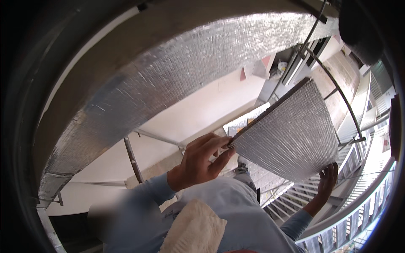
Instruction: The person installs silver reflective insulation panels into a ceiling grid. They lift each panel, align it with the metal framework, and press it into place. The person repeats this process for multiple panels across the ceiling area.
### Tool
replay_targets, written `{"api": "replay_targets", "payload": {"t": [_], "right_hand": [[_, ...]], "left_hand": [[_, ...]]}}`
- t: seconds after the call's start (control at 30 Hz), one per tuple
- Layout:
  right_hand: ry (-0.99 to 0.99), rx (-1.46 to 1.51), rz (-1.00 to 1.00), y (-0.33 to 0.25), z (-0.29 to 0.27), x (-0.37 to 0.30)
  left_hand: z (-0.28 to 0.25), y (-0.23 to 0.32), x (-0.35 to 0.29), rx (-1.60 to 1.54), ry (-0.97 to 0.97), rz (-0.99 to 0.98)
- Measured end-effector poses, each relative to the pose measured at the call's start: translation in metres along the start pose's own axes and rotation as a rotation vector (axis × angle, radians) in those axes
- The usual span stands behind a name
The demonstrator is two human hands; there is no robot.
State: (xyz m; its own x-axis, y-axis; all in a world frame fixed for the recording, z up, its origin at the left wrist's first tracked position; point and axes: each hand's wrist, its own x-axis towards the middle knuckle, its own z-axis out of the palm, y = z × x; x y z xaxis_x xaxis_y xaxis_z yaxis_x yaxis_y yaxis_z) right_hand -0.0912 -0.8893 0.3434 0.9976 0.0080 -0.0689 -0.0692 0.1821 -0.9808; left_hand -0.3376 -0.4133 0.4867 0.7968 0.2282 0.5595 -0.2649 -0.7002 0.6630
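Between my hands is a curved sheet of foil-faced insulation (pixel 291 133), silver and finely ribbed on the side I see, with a dark edge along its far left. The fingers and thumb of my left hand (pixel 202 159) pinch its near left corner. At the lower right corner, my right hand (pixel 325 181) grips the sheet's edge, with part of its fingers hidden behind it. Across the top left runs a long duct-like body wrapped in similar silver foil (pixel 168 76), apart from the sheet I hold.
Scaffold bars (pixel 344 101) rise at the right, and another metal pole (pixel 133 160) stands left of my left hand. A white slatted railing (pixel 291 206) curves along the lower right. My shoe (pixel 242 164) shows on a platform far below. A pale cloth (pixel 194 230) lies against my clothes.
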Motion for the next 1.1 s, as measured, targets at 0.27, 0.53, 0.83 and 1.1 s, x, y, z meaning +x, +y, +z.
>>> {"api": "replay_targets", "payload": {"t": [0.27, 0.53, 0.83, 1.1], "right_hand": [[-0.089, 0.137, -0.1, -0.015, 0.037, 0.063], [-0.279, 0.226, 0.038, -0.002, 0.006, 0.072], [-0.187, -0.005, -0.032, -0.011, -0.02, -0.004], [0.138, -1.033, -0.124, 0.001, -0.041, -0.069]], "left_hand": [[-0.037, 0.021, 0.041, 0.298, 0.106, 0.298], [0.001, -0.012, 0.024, 0.235, 0.179, 0.114], [0.073, -0.135, -0.002, 0.407, -0.07, -0.175], [0.173, -0.207, -0.114, 0.33, -0.466, -0.496]]}}
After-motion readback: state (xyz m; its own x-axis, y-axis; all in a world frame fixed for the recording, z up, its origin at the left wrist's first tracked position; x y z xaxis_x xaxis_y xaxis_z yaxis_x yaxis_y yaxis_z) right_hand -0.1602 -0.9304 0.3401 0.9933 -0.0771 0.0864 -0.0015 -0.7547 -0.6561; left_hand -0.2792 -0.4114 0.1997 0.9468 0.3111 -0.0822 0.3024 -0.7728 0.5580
